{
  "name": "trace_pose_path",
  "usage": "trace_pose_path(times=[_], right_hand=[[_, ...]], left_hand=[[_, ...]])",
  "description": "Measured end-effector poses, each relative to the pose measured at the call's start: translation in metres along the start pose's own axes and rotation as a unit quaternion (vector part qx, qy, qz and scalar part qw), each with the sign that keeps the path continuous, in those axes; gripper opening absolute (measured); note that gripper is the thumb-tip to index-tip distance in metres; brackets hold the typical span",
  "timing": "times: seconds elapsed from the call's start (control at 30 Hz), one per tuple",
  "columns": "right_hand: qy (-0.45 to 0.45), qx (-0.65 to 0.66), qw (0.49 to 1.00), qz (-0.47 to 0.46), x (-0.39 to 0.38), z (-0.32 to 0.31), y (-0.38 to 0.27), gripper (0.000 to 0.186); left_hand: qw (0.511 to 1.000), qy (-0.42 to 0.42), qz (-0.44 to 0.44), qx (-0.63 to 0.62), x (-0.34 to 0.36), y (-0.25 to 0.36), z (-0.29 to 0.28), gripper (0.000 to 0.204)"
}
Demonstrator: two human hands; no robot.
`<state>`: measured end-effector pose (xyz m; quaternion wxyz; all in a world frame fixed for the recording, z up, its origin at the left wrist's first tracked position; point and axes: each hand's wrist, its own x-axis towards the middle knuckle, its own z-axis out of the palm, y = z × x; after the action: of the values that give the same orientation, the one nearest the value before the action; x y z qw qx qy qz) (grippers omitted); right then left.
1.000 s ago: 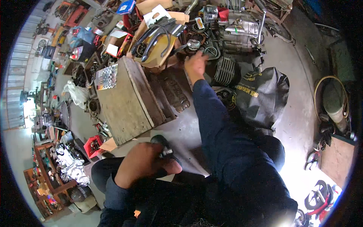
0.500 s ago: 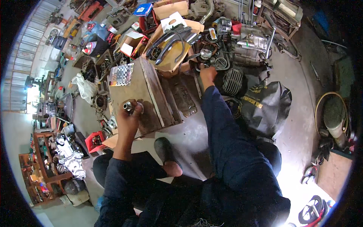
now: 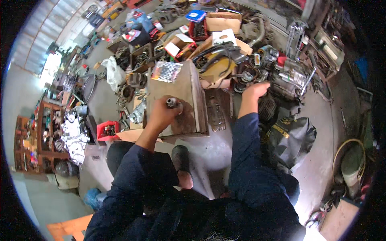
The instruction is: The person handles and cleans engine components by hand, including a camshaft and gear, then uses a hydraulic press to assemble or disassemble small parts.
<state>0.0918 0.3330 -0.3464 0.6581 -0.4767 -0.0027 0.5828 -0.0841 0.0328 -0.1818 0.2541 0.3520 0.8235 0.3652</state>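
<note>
Above the brown wooden box, my left hand is closed around a shiny metal part with a round hollow end facing up. The rest of that part is hidden in the fingers. My right hand reaches forward among engine parts, close to the silver engine block. Its fingers are curled together, and whatever they grip is hidden. Behind that hand sits a cluster of small metal parts. Just below it lies a dark finned cylinder.
A patterned sheet lies on the box's far end. Beyond the box stands an open cardboard carton with black curved handles. To the right slumps a black bag. A red tray of small parts and a white plastic bag are at left.
The whole view has shifted, so the surroundings appear farther right and lower. My right hand has moved rightward toward the engine block. My left hand still holds the metal part over the box.
</note>
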Motion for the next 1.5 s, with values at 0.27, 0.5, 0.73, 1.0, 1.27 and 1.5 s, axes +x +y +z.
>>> trace_pose_path(times=[0.27, 0.5, 0.73, 1.0, 1.27, 1.5], right_hand=[[-0.291, 0.089, 0.942, 0.144, -0.132, 0.052, -0.108, 0.029], [-0.452, -0.019, 0.883, 0.128, -0.193, 0.054, -0.138, 0.029], [-0.458, -0.119, 0.879, 0.062, -0.237, 0.051, -0.144, 0.034], [-0.534, -0.234, 0.812, -0.032, -0.265, 0.034, -0.138, 0.037], [-0.654, -0.261, 0.702, -0.108, -0.296, 0.02, -0.134, 0.025], [-0.665, -0.25, 0.674, -0.204, -0.302, 0.02, -0.146, 0.031]], left_hand=[[0.99, -0.018, 0.066, 0.123, -0.007, -0.004, -0.018, 0.026], [0.985, -0.01, 0.036, 0.167, -0.006, 0.003, -0.027, 0.046], [0.968, 0.047, 0.123, 0.214, -0.019, 0.016, -0.038, 0.072], [0.916, 0.142, 0.364, -0.091, -0.034, 0.079, -0.07, 0.053], [0.888, 0.016, 0.444, -0.119, -0.055, 0.093, -0.065, 0.045], [0.901, -0.022, 0.373, -0.222, -0.057, 0.085, -0.058, 0.042]])
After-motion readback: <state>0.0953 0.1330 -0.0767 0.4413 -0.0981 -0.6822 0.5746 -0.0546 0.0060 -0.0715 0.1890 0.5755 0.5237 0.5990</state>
